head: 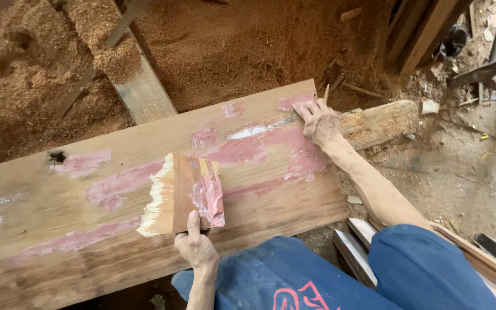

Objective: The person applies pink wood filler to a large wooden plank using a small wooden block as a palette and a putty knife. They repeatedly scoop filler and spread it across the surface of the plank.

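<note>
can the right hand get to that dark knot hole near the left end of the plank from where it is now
Probably not without shifting. The right hand presses on the plank's far right corner, arm nearly outstretched, while the knot hole lies far along toward the left. The left hand, gripping the broken board piece, is closer.

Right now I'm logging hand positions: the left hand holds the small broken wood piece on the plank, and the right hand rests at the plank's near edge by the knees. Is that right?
Not quite. The head view shows the right hand pressed at the far end of the plank, beside a rough wood block, not at the near edge. The left hand does hold the small broken wood piece on the plank.
</note>
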